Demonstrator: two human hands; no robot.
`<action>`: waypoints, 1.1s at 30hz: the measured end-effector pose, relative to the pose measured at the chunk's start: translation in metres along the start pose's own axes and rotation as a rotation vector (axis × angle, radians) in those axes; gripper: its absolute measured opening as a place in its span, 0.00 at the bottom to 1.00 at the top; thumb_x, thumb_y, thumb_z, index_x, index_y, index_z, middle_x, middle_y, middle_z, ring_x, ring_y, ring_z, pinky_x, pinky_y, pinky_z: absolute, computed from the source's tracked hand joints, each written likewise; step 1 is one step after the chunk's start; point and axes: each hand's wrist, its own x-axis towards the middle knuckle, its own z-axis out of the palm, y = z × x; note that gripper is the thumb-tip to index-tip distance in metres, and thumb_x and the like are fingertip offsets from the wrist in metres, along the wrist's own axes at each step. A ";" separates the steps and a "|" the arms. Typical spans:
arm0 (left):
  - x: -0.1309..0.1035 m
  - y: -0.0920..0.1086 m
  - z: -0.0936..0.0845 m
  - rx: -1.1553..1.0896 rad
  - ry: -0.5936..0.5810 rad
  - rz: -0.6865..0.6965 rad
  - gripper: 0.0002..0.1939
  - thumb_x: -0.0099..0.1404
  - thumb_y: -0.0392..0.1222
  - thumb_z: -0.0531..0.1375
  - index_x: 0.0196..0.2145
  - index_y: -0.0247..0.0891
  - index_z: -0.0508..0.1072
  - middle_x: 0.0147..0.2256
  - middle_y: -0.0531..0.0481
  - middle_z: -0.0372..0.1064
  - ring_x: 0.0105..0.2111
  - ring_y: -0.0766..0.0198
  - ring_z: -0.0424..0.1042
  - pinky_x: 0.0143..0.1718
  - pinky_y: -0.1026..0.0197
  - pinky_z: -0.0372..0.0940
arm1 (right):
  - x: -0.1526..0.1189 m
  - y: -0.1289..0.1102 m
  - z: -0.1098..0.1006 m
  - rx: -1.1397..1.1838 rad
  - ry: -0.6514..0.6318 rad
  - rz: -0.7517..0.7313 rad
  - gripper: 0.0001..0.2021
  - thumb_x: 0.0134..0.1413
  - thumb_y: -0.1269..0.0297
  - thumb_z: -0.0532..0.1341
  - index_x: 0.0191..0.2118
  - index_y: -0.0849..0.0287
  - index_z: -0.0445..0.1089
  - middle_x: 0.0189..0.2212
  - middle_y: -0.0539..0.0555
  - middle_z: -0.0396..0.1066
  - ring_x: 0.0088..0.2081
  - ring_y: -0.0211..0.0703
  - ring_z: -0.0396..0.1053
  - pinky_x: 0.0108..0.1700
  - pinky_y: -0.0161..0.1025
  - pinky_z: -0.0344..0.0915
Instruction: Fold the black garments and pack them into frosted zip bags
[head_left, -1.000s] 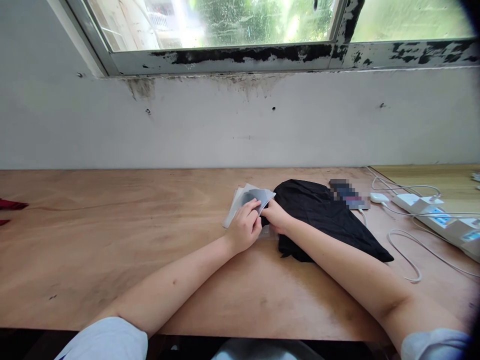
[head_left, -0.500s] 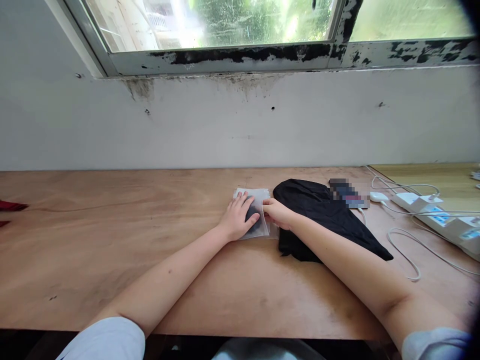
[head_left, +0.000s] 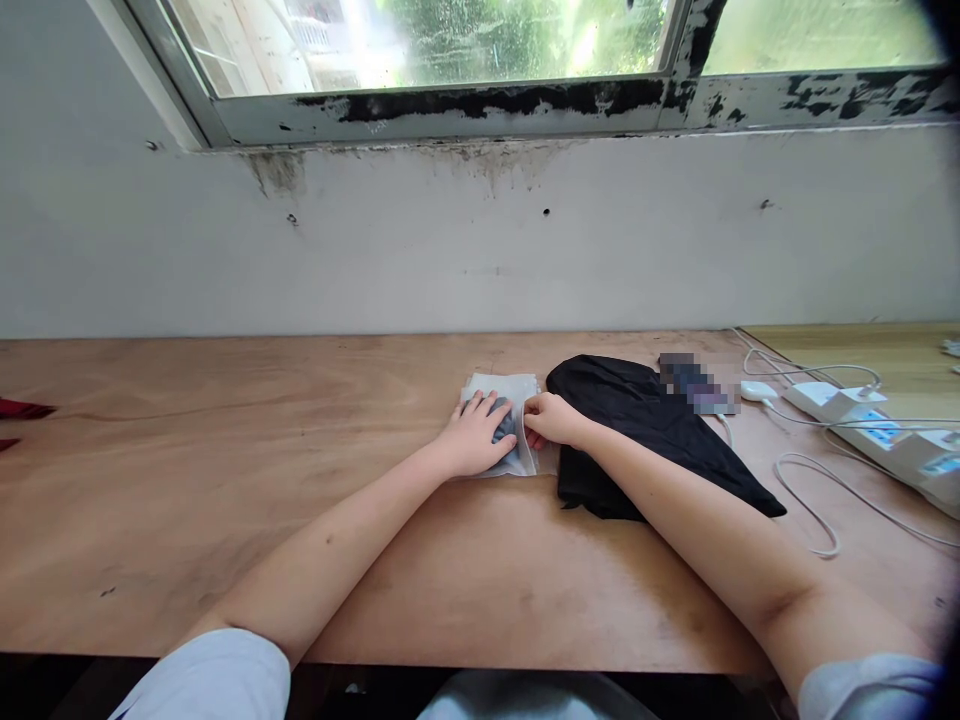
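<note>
A translucent plastic bag [head_left: 517, 462] lies flat on the table, with a dark, folded-looking item [head_left: 501, 428] inside it. My left hand [head_left: 478, 435] rests palm down on the bag with its fingers spread, covering part of what is inside. At the bag's right edge, my right hand [head_left: 553, 420] has its fingers closed on the lip of the bag; some of its fingertips are hidden. Right of the bag, partly under my right forearm, is a spread black cloth [head_left: 600, 390].
Behind the black cloth lies a phone [head_left: 694, 385], partly blurred, with a cable attached. On the right are a white power strip [head_left: 885, 430] and loose white cables [head_left: 814, 490]. Something red [head_left: 26, 409] sits at the left table edge. A wall [head_left: 375, 270] rises behind the table.
My left hand has shifted slightly left on the bag, and the item inside looks greyer and more rumpled. My right hand stays at the bag's right edge, its fingers slightly turned.
</note>
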 end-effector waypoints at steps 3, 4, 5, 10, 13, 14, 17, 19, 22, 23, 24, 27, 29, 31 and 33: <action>-0.002 0.000 -0.010 0.026 -0.048 -0.008 0.31 0.64 0.53 0.57 0.63 0.44 0.65 0.68 0.38 0.53 0.67 0.35 0.51 0.62 0.33 0.52 | -0.002 -0.003 0.002 -0.135 0.027 -0.050 0.07 0.49 0.70 0.60 0.23 0.55 0.68 0.17 0.52 0.73 0.17 0.43 0.71 0.20 0.36 0.66; -0.003 0.000 -0.014 0.036 -0.055 -0.008 0.30 0.62 0.51 0.58 0.62 0.44 0.66 0.67 0.38 0.55 0.67 0.34 0.53 0.61 0.34 0.53 | -0.003 -0.004 0.002 -0.185 0.048 -0.065 0.06 0.50 0.70 0.59 0.24 0.55 0.68 0.17 0.52 0.72 0.16 0.43 0.70 0.20 0.36 0.65; -0.004 0.001 -0.018 0.049 -0.058 -0.004 0.29 0.61 0.49 0.59 0.60 0.43 0.68 0.66 0.38 0.57 0.66 0.34 0.55 0.61 0.34 0.55 | -0.004 -0.005 0.003 -0.236 0.071 -0.076 0.06 0.51 0.70 0.58 0.25 0.55 0.68 0.16 0.51 0.72 0.15 0.42 0.69 0.20 0.36 0.64; -0.008 0.011 -0.027 0.129 -0.088 0.007 0.20 0.63 0.47 0.56 0.51 0.39 0.72 0.58 0.37 0.67 0.61 0.41 0.63 0.59 0.41 0.60 | -0.011 -0.012 0.002 -0.442 0.075 -0.082 0.07 0.56 0.69 0.55 0.33 0.57 0.70 0.17 0.50 0.71 0.16 0.41 0.69 0.24 0.35 0.64; -0.006 0.015 -0.016 0.154 -0.063 -0.033 0.27 0.70 0.52 0.48 0.60 0.35 0.66 0.66 0.36 0.57 0.67 0.42 0.53 0.65 0.42 0.52 | -0.014 -0.018 0.001 -0.597 0.065 -0.118 0.06 0.56 0.70 0.57 0.36 0.59 0.72 0.23 0.53 0.75 0.23 0.41 0.73 0.30 0.34 0.66; -0.005 0.015 -0.011 0.160 -0.074 -0.025 0.30 0.71 0.53 0.46 0.64 0.34 0.62 0.69 0.37 0.51 0.69 0.43 0.48 0.67 0.41 0.47 | -0.015 -0.020 0.001 -0.668 0.085 -0.139 0.05 0.56 0.70 0.58 0.35 0.59 0.72 0.26 0.54 0.76 0.27 0.42 0.74 0.33 0.34 0.66; -0.002 0.013 -0.002 0.174 -0.169 0.032 0.34 0.72 0.56 0.44 0.70 0.36 0.52 0.72 0.42 0.41 0.71 0.43 0.38 0.69 0.40 0.38 | -0.015 -0.022 0.001 -0.853 0.128 -0.182 0.05 0.58 0.69 0.59 0.35 0.60 0.73 0.34 0.58 0.78 0.38 0.46 0.75 0.39 0.35 0.65; -0.001 0.011 -0.003 0.186 -0.220 0.036 0.35 0.71 0.56 0.46 0.70 0.37 0.52 0.72 0.43 0.40 0.71 0.43 0.38 0.69 0.40 0.37 | -0.015 -0.022 0.002 -0.928 0.109 -0.190 0.07 0.61 0.66 0.58 0.38 0.60 0.72 0.38 0.60 0.77 0.41 0.48 0.75 0.40 0.35 0.64; -0.002 0.009 -0.011 0.209 -0.270 0.047 0.35 0.68 0.54 0.51 0.69 0.39 0.56 0.71 0.43 0.43 0.71 0.42 0.42 0.69 0.41 0.39 | -0.016 -0.019 0.003 -1.020 0.081 -0.191 0.09 0.65 0.64 0.55 0.45 0.60 0.70 0.43 0.61 0.76 0.42 0.49 0.75 0.39 0.37 0.64; -0.002 0.008 -0.013 0.215 -0.275 0.052 0.34 0.67 0.53 0.52 0.68 0.40 0.57 0.71 0.43 0.44 0.70 0.42 0.44 0.68 0.41 0.41 | -0.017 -0.018 0.003 -1.045 0.077 -0.188 0.10 0.66 0.64 0.53 0.47 0.59 0.69 0.44 0.61 0.75 0.41 0.50 0.75 0.38 0.37 0.64; -0.003 0.008 -0.014 0.221 -0.273 0.057 0.34 0.66 0.52 0.52 0.67 0.40 0.58 0.71 0.43 0.45 0.70 0.42 0.45 0.68 0.41 0.42 | -0.017 -0.017 0.003 -1.062 0.073 -0.183 0.11 0.67 0.64 0.52 0.48 0.59 0.68 0.45 0.61 0.74 0.40 0.50 0.75 0.37 0.38 0.64; -0.004 0.008 -0.012 0.235 -0.235 0.063 0.33 0.68 0.52 0.50 0.68 0.40 0.57 0.71 0.42 0.44 0.70 0.41 0.45 0.67 0.41 0.44 | -0.017 -0.014 0.002 -1.073 0.071 -0.159 0.13 0.67 0.64 0.51 0.51 0.59 0.67 0.46 0.62 0.73 0.39 0.50 0.74 0.38 0.39 0.64; -0.004 0.008 -0.007 0.241 -0.222 0.069 0.34 0.69 0.53 0.48 0.69 0.38 0.55 0.71 0.42 0.43 0.70 0.41 0.43 0.68 0.41 0.42 | -0.016 -0.013 0.002 -1.065 0.114 -0.169 0.15 0.66 0.64 0.52 0.54 0.61 0.66 0.48 0.64 0.71 0.43 0.52 0.73 0.42 0.40 0.65; -0.004 0.009 -0.002 0.245 -0.212 0.076 0.35 0.70 0.54 0.48 0.70 0.36 0.54 0.71 0.41 0.43 0.71 0.41 0.41 0.68 0.42 0.40 | -0.015 -0.012 0.003 -1.079 0.176 -0.227 0.20 0.65 0.66 0.52 0.60 0.64 0.63 0.51 0.66 0.68 0.49 0.55 0.69 0.48 0.43 0.63; -0.004 0.008 0.001 0.248 -0.196 0.081 0.35 0.69 0.54 0.47 0.70 0.35 0.54 0.71 0.42 0.43 0.71 0.42 0.40 0.69 0.42 0.39 | -0.013 -0.011 0.005 -1.107 0.200 -0.282 0.24 0.65 0.67 0.51 0.64 0.62 0.60 0.55 0.67 0.66 0.54 0.59 0.64 0.52 0.47 0.62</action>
